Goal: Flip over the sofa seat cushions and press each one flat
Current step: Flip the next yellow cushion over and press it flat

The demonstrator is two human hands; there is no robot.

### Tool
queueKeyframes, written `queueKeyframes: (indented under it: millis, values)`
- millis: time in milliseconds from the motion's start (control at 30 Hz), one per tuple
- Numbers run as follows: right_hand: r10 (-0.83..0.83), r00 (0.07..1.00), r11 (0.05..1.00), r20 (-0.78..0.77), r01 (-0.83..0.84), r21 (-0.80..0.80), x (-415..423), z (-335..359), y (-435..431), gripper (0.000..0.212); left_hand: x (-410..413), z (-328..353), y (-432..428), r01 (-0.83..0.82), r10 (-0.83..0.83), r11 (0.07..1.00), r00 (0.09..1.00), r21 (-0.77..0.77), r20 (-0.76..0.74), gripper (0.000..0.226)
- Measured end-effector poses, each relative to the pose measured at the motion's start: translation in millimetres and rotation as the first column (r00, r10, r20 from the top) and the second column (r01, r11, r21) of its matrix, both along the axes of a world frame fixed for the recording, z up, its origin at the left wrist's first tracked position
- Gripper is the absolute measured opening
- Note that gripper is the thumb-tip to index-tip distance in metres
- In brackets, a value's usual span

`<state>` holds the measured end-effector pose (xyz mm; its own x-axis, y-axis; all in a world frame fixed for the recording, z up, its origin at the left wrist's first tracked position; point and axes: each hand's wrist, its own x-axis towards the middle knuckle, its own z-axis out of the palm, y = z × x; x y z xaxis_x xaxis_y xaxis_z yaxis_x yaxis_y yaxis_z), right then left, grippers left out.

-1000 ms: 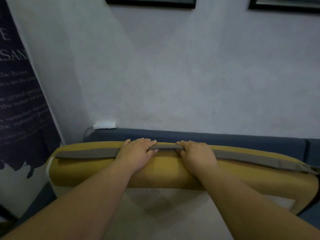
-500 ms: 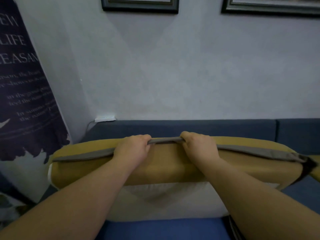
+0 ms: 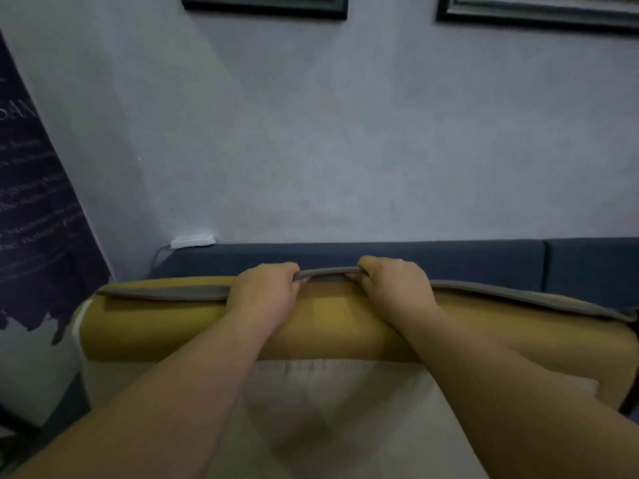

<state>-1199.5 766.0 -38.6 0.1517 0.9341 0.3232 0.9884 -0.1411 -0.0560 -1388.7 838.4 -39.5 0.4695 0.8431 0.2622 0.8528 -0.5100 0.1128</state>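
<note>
A long seat cushion [image 3: 332,326] stands tilted up on edge in front of me, its mustard-yellow side band facing me and its cream underside [image 3: 328,409] sloping down toward me. A grey piped edge [image 3: 325,273] runs along its top. My left hand [image 3: 264,293] grips that top edge left of centre, fingers curled over it. My right hand [image 3: 394,283] grips the same edge just right of centre. Both forearms reach up across the cream face.
The dark blue sofa back [image 3: 397,259] runs behind the cushion against a grey wall. A white power strip [image 3: 192,240] lies on the sofa's left end. A dark banner [image 3: 31,216] hangs at the left, and two picture frames [image 3: 264,6] hang high on the wall.
The view has dipped and moved closer, so the blue seat below is now hidden by the cushion's cream face. Both hands keep their grip on the top edge.
</note>
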Motion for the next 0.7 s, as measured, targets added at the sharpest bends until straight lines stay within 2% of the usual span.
queueKeyframes:
  millis: [167,400,500,633,700]
  values:
    - [0.040,0.998,0.999,-0.048,-0.039,0.007,50,-11,102,0.040,44,-10,97,-0.011,0.017,0.992,0.999,-0.124,0.050,0.036]
    - [0.052,0.997,0.995,-0.050,-0.056,-0.079,116,-47,239,0.040,108,-47,227,-0.074,0.066,0.972,0.997,-0.225,-0.041,0.034]
    - [0.045,0.999,0.988,-0.024,-0.048,-0.143,134,-65,283,0.037,127,-69,259,-0.091,0.079,0.985,0.993,-0.144,-0.085,0.033]
    - [-0.095,0.994,0.971,-0.062,0.079,-0.224,139,-81,319,0.041,144,-96,294,-0.146,0.140,0.987,0.985,-0.060,-0.099,0.045]
    - [-0.123,0.987,0.979,-0.101,0.104,-0.174,130,-105,321,0.044,150,-115,312,-0.179,0.177,0.984,0.980,-0.011,-0.094,0.050]
